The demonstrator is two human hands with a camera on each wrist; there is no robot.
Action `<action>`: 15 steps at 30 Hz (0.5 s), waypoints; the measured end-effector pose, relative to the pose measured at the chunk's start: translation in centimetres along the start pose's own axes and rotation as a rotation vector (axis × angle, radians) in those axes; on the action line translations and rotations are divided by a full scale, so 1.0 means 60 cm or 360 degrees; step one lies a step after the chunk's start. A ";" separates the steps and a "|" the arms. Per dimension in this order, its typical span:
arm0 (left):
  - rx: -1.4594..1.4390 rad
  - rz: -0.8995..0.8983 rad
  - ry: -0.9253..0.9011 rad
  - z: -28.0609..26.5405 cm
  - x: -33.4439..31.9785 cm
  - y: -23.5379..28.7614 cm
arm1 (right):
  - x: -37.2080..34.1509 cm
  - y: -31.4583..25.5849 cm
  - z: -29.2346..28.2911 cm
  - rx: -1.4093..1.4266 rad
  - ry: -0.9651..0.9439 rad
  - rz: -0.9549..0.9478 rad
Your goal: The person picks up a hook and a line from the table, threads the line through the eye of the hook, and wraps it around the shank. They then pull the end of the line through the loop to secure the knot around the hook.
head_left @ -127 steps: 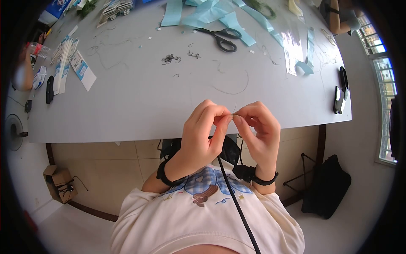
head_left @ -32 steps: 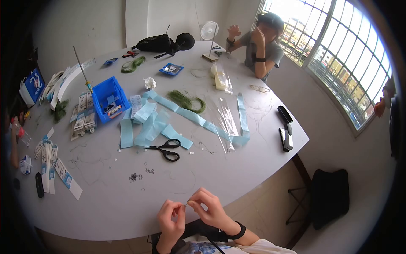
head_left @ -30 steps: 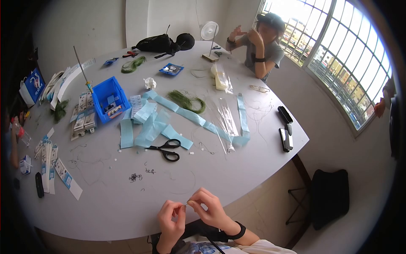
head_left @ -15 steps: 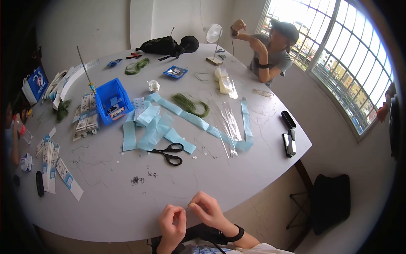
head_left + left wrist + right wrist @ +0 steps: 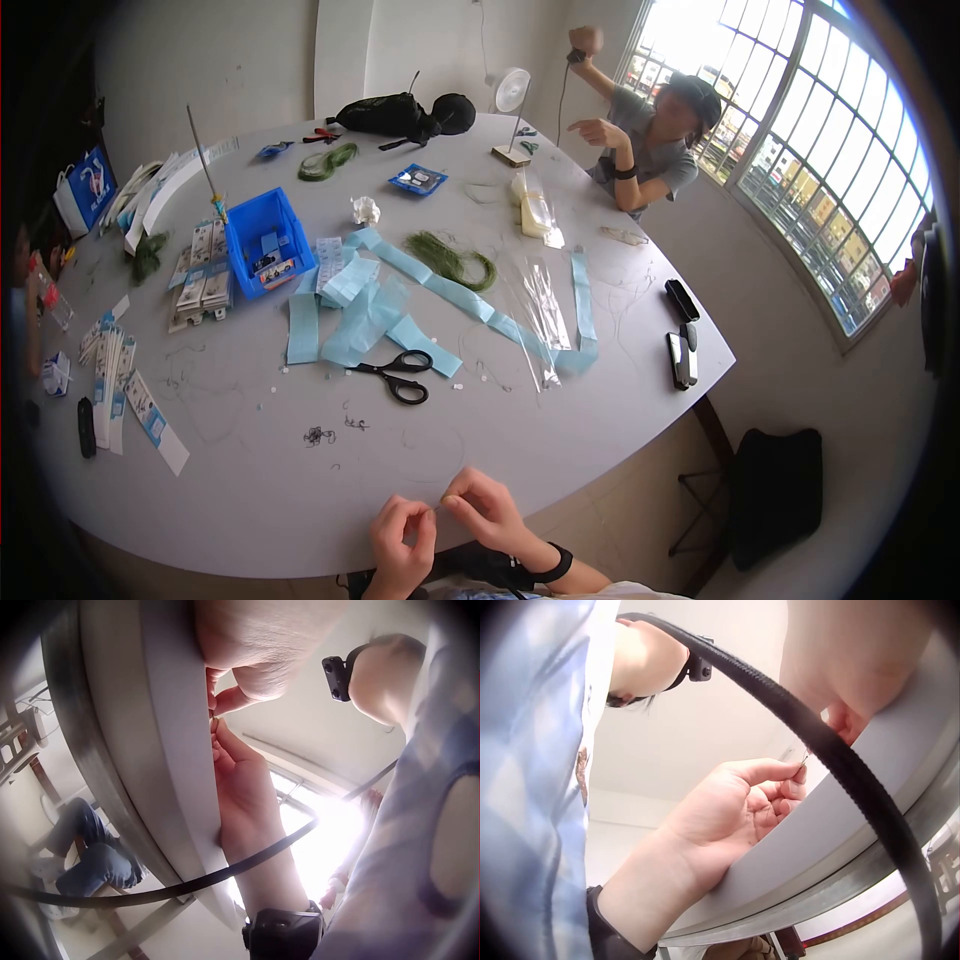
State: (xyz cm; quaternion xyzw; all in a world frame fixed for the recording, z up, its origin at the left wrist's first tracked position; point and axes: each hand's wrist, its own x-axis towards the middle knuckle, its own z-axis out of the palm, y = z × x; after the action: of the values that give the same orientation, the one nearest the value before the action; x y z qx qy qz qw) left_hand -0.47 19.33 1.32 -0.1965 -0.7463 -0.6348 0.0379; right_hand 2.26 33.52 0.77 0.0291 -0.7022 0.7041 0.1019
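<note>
Left hand (image 5: 402, 548) and right hand (image 5: 492, 516) pinching a wire-thin piece (image 5: 805, 760), long axis roughly left to right, tip direction unclear, at the smooth grey table's (image 5: 250, 530) near edge.

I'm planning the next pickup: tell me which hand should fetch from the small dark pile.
Left, I'd judge: the left hand is nearer the small dark pile than the right hand. Both pinch something thin, though.

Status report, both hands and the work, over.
Left hand, right hand: both pinching at table's near edge. Tiny thin piece at their fingertips, too small to identify. Scissors farther in, out of the way.
</note>
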 end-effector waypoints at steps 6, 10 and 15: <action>-0.0057 -0.0098 -0.0061 -0.003 -0.005 0.016 | 0.002 -0.001 0.001 0.0005 -0.0014 -0.0022; -0.0070 -0.0114 -0.0054 0.000 -0.004 0.018 | 0.001 -0.006 -0.001 0.0086 -0.0039 0.0060; -0.0004 -0.0073 -0.0063 -0.001 -0.002 0.020 | 0.001 -0.004 -0.002 0.0045 -0.0039 -0.0009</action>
State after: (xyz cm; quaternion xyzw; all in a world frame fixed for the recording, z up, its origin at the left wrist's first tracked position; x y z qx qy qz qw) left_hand 0.04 19.40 2.43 -0.1919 -0.7504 -0.6325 0.0085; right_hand 2.24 33.63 1.01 0.0411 -0.6932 0.7132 0.0949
